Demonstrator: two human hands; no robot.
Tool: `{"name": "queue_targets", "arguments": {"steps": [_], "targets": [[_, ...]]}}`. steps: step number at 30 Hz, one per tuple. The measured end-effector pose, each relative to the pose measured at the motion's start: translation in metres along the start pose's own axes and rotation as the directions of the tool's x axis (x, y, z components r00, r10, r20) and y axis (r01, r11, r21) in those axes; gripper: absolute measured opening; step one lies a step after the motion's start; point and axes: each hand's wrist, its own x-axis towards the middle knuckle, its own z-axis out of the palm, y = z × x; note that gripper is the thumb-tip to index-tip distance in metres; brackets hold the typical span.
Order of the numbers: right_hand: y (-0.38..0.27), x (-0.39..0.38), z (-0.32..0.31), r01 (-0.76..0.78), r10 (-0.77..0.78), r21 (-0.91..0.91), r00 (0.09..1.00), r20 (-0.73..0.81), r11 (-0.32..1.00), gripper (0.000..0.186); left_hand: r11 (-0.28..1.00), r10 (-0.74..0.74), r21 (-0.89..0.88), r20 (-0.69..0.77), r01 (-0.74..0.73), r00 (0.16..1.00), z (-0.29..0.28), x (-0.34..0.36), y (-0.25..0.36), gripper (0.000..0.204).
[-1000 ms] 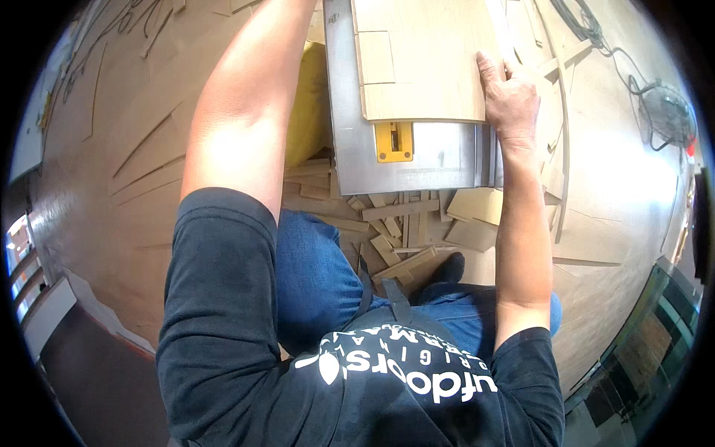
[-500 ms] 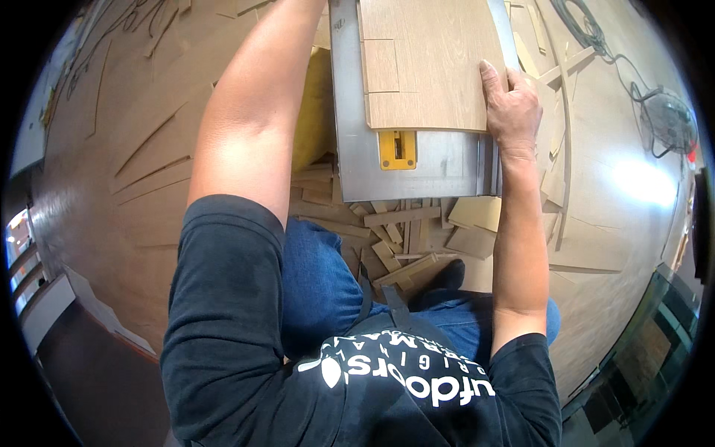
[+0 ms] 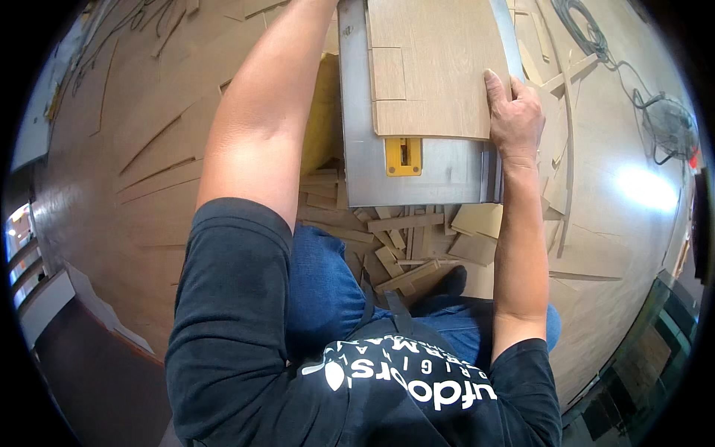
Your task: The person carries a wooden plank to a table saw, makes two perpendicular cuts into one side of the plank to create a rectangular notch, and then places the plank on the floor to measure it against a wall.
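Observation:
A light wooden board (image 3: 439, 67) with short cut or pencilled lines at its left side lies on a metal saw table (image 3: 417, 190). A yellow plate (image 3: 404, 167) with a slot sits in the tabletop just below the board's near edge. My right hand (image 3: 512, 115) grips the board's right edge, thumb on top. My left arm reaches up past the table's left side; the hand is beyond the top edge of the picture. A yellow object (image 3: 320, 112) is partly visible behind that arm.
Wooden offcuts (image 3: 402, 223) lie strewn under and around the table, near my legs. A coiled dark hose or cable (image 3: 581, 26) and a grey machine (image 3: 666, 127) are on the floor at right. Glass panels (image 3: 633, 350) stand at lower right; a white sheet (image 3: 45, 305) is at lower left.
The table, board and my arms appear lower and slightly further right in the picture. The board has slid slightly toward me over the tabletop, my right hand moving with it.

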Motion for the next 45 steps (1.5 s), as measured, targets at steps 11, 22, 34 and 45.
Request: {"name": "queue_targets", "arguments": {"steps": [11, 22, 34, 45], "targets": [[-0.005, 0.001, -0.001, 0.007, -0.008, 0.021, 0.999, 0.031, 1.000, 0.066, 0.997, -0.008, 0.071, -0.034, 0.011, 0.999, 0.004, 0.004, -0.011, 0.038], [-0.005, -0.001, 0.002, 0.023, -0.022, 0.009, 0.999, -0.040, 1.000, 0.065, 0.994, 0.029, -0.099, -0.047, -0.034, 0.998, 0.001, 0.003, -0.010, 0.038], [0.005, 0.008, 0.002, -0.077, 0.068, 0.146, 0.995, 0.066, 0.986, 0.082, 0.995, -0.005, -0.096, 0.010, 0.006, 1.000, -0.012, -0.003, 0.002, 0.040], [-0.018, 0.008, 0.000, -0.045, 0.025, 0.230, 0.996, 0.087, 0.972, 0.067, 0.989, 0.145, 0.020, -0.135, -0.144, 0.980, -0.007, 0.018, -0.058, 0.035]]}}
